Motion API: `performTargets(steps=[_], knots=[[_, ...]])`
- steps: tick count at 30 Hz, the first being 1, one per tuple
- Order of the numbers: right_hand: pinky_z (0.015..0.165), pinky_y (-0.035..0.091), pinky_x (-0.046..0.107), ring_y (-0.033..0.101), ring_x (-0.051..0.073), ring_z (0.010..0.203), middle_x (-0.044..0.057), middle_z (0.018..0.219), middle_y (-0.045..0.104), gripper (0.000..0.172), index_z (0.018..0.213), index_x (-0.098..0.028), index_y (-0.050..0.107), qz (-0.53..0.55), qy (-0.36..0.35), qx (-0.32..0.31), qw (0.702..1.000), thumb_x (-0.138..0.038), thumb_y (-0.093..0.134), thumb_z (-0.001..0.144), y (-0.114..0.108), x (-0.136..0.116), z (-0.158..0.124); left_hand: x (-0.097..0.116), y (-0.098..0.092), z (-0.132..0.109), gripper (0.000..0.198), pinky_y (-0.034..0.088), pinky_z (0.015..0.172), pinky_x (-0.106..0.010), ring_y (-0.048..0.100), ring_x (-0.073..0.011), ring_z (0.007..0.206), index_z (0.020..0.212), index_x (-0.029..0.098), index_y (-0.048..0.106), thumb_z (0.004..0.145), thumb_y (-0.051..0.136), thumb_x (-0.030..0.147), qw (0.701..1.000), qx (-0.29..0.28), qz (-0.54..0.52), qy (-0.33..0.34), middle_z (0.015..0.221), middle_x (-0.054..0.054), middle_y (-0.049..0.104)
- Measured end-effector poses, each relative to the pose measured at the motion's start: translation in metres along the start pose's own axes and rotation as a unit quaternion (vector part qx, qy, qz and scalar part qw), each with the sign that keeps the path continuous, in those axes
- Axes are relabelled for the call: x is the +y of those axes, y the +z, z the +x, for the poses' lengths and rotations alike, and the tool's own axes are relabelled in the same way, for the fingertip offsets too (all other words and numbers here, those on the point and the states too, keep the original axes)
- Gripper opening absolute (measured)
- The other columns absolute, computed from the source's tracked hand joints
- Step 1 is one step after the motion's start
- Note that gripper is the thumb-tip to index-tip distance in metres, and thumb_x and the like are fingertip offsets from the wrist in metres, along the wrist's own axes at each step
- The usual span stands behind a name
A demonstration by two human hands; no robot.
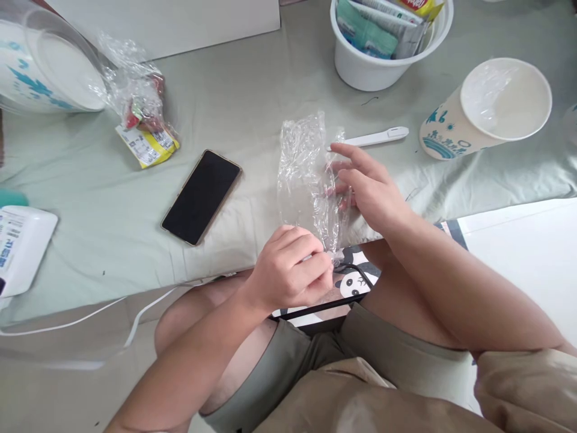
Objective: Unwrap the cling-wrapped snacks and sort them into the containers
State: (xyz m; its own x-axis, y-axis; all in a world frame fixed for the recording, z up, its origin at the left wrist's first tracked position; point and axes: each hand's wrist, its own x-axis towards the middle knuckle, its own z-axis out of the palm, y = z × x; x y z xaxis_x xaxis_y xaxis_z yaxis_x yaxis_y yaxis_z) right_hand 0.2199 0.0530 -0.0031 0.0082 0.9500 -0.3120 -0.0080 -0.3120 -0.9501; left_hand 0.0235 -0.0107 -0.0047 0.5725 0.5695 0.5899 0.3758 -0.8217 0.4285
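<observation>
A crumpled clear plastic bag (301,174) lies on the cloth-covered table in front of me. My left hand (295,264) is closed on the bag's near end, at the table's front edge. My right hand (367,180) rests against the bag's right side, its fingers apart and partly behind the film. Just beyond those fingertips lies a slim white plastic tool (376,138), its left end close to the index finger. A black-screened phone (202,197) lies flat to the left of the bag.
At right stands a paper cup (444,129) with clear film inside. A white tub (367,72) of packets is at the back. A tilted clear container (97,60), a wrapped snack bundle (146,141) and a white device (27,246) occupy the left. White cables hang below the table edge.
</observation>
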Motion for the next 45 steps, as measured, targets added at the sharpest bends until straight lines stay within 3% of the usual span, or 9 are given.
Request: performTargets(steps=[6,10,14,24,28,33,40,42,45], knots=[[0.051,0.047,0.023,0.067,0.012,0.076,0.004,0.129,0.066,0.051,0.135,-0.032,0.062,-0.05,-0.004,0.052,0.997,-0.025,0.065,0.085,-0.012,-0.012,0.005,0.002,-0.001,0.0,0.016,0.043,0.066,-0.034,0.054,-0.0172,0.07,0.069,0.021,0.05,0.074,0.059,0.009,0.998,-0.012,-0.048,0.026,0.066,0.0,0.056],[0.054,0.045,0.026,0.058,0.011,0.064,0.0,0.098,0.071,0.051,0.136,-0.033,0.06,-0.083,-0.027,0.06,0.994,-0.022,0.066,0.087,-0.017,-0.015,0.011,0.004,-0.001,0.0,0.016,0.043,0.066,-0.034,0.053,-0.017,0.069,0.068,0.021,0.049,0.073,0.059,0.01,0.998,-0.01,-0.058,0.033,0.064,0.0,0.055],[0.063,0.046,0.032,0.053,0.015,0.061,-0.003,0.068,0.061,0.032,0.115,-0.028,0.066,-0.176,-0.072,0.08,0.978,-0.019,0.068,0.085,-0.019,-0.009,0.02,0.006,-0.002,0.0,0.015,0.045,0.066,-0.034,0.053,-0.0169,0.068,0.067,0.021,0.05,0.072,0.059,0.01,0.997,-0.009,-0.062,0.05,0.064,0.0,0.055],[0.061,0.044,0.032,0.054,0.015,0.052,-0.007,0.057,0.058,0.03,0.103,-0.024,0.06,-0.272,-0.037,0.1,0.956,-0.007,0.062,0.079,-0.018,-0.013,0.034,0.017,0.002,-0.004,0.017,0.05,0.073,-0.033,0.066,-0.0153,0.076,0.063,0.019,0.054,0.078,0.059,0.013,0.992,0.033,-0.051,0.112,0.071,0.001,0.068],[0.057,0.044,0.03,0.054,0.013,0.051,-0.005,0.063,0.061,0.029,0.106,-0.024,0.059,-0.261,-0.009,0.111,0.959,-0.008,0.059,0.081,-0.017,-0.017,0.035,0.016,0.008,-0.007,0.012,0.053,0.09,-0.034,0.072,-0.0171,0.098,0.074,0.02,0.063,0.084,0.061,0.016,0.994,-0.026,-0.032,0.101,0.096,0.002,0.081],[0.044,0.035,0.027,0.054,0.012,0.047,-0.001,0.074,0.067,0.019,0.115,-0.024,0.055,-0.155,0.029,0.11,0.981,-0.033,0.052,0.098,-0.015,-0.02,0.034,0.01,0.023,-0.009,0.012,0.047,0.107,-0.04,0.07,-0.0207,0.117,0.09,0.021,0.071,0.091,0.06,0.018,0.993,-0.1,-0.001,0.067,0.118,0.002,0.08],[0.06,0.05,0.03,0.063,0.016,0.063,-0.003,0.072,0.066,0.055,0.125,-0.025,0.055,-0.208,-0.081,0.035,0.974,-0.031,0.084,0.078,-0.024,-0.003,0.033,0.007,0.03,-0.004,0.014,0.042,0.108,-0.044,0.07,-0.0215,0.115,0.086,0.02,0.068,0.089,0.055,0.014,0.979,-0.189,-0.004,0.078,0.109,0.002,0.081],[0.062,0.052,0.031,0.063,0.016,0.064,-0.004,0.071,0.065,0.059,0.125,-0.025,0.056,-0.21,-0.098,0.029,0.972,-0.023,0.084,0.074,-0.027,0.001,0.032,0.008,0.029,-0.002,0.012,0.042,0.108,-0.045,0.071,-0.021,0.112,0.082,0.021,0.064,0.087,0.055,0.015,0.983,-0.159,-0.035,0.085,0.108,0.002,0.081],[0.064,0.055,0.031,0.064,0.015,0.066,-0.004,0.074,0.066,0.061,0.129,-0.027,0.054,-0.158,-0.109,-0.001,0.981,-0.02,0.081,0.075,-0.027,0.0,0.028,0.002,0.025,0.001,0.003,0.049,0.099,-0.042,0.069,-0.0211,0.104,0.087,0.023,0.06,0.085,0.058,0.022,0.995,-0.026,-0.081,0.043,0.104,-0.002,0.077]])
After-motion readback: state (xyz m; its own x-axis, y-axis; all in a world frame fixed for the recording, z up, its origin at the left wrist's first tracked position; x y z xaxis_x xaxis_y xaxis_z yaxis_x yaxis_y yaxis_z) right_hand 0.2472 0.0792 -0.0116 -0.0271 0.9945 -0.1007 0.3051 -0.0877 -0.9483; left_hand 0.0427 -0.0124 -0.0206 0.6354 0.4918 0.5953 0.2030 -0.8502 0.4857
